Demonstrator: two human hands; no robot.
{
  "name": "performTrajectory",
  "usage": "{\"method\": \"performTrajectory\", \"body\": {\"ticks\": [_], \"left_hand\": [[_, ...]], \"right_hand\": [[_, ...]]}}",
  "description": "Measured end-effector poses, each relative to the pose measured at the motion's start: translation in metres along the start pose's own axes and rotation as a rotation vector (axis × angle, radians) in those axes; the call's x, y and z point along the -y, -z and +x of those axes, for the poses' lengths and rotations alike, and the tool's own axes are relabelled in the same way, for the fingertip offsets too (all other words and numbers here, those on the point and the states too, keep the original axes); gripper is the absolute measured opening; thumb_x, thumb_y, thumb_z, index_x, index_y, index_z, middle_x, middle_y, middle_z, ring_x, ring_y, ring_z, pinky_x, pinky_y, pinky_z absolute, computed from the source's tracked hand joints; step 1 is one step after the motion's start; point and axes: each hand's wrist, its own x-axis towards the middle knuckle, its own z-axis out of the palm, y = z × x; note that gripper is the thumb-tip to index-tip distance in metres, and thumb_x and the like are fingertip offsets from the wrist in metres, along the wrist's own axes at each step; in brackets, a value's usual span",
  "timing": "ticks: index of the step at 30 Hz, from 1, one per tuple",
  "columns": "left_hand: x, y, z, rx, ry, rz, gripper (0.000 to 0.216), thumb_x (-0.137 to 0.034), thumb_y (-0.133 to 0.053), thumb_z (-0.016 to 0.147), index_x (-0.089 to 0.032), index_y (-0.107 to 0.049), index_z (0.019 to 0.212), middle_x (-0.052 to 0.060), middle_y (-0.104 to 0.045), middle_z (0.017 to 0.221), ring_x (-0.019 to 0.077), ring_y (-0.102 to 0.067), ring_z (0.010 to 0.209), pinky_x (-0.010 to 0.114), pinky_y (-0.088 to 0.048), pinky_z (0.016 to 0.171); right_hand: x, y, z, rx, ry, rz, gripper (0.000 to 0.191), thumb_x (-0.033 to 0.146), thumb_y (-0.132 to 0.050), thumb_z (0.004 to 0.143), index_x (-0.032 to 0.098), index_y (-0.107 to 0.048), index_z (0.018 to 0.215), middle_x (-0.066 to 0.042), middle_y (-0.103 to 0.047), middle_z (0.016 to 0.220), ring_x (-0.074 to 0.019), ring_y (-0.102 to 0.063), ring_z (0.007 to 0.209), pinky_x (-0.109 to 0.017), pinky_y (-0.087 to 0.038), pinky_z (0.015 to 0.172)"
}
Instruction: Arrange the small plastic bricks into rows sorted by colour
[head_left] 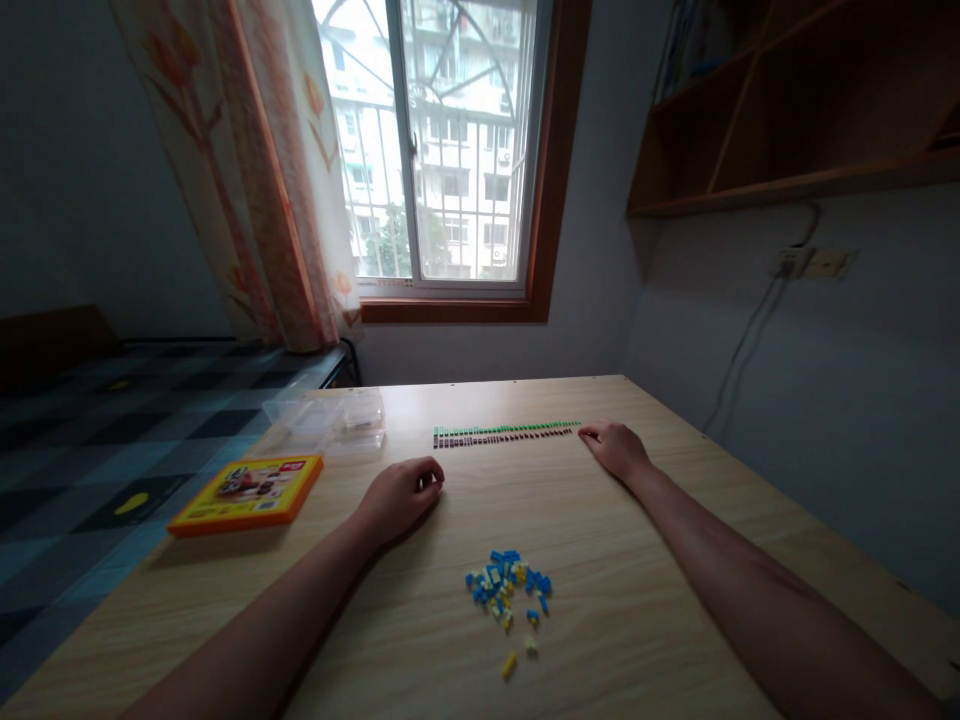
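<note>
My left hand (401, 492) rests on the wooden table (637, 620) with its fingers curled in; nothing shows in it. It lies just short of the left end of a long double row of small green and dark bricks (504, 433). My right hand (613, 447) lies knuckles up at the right end of that row, fingers bent down and touching or almost touching the last bricks. A loose heap of small blue, yellow and white bricks (508, 584) sits between my forearms, nearer to me.
An orange box (247, 493) lies flat at the table's left edge, with a clear plastic tray (326, 421) behind it. A bed with a checked cover (97, 440) stands to the left. A window and a curtain are behind the table, and a wall shelf hangs upper right.
</note>
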Motion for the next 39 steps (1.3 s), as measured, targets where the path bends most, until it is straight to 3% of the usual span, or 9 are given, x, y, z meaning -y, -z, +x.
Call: {"method": "performTrajectory", "body": {"ticks": [14,27,39], "left_hand": [[-0.0020,0.0006,-0.0003,0.003,0.006,0.013,0.017,-0.028,-0.053,0.078,-0.020,-0.067,0.083,0.001,-0.066,0.074,0.0146,-0.056,0.067,0.024,-0.035,0.061],[-0.0026,0.0009,-0.0005,0.003,-0.002,0.012,0.016,-0.027,-0.053,0.078,-0.020,-0.067,0.082,0.001,-0.066,0.074,0.0151,-0.056,0.069,0.024,-0.036,0.062],[-0.0023,0.0003,-0.0007,-0.004,-0.010,0.022,0.016,-0.026,-0.054,0.077,-0.020,-0.068,0.083,0.002,-0.067,0.076,0.0150,-0.056,0.069,0.024,-0.036,0.061]], "right_hand": [[-0.0017,-0.0044,0.0014,0.012,-0.021,0.017,0.030,0.037,-0.048,0.094,0.031,-0.073,0.111,-0.003,-0.070,0.108,-0.0183,-0.063,0.097,-0.024,-0.045,0.075],[0.0061,-0.0006,-0.0018,0.022,-0.035,-0.009,0.032,0.040,-0.047,0.094,0.033,-0.073,0.109,-0.004,-0.068,0.102,-0.0177,-0.063,0.089,-0.024,-0.043,0.067],[0.0057,-0.0013,-0.0026,-0.009,-0.039,0.014,0.031,0.035,-0.048,0.092,0.030,-0.073,0.109,-0.004,-0.070,0.108,-0.0194,-0.063,0.096,-0.025,-0.046,0.075]]}}
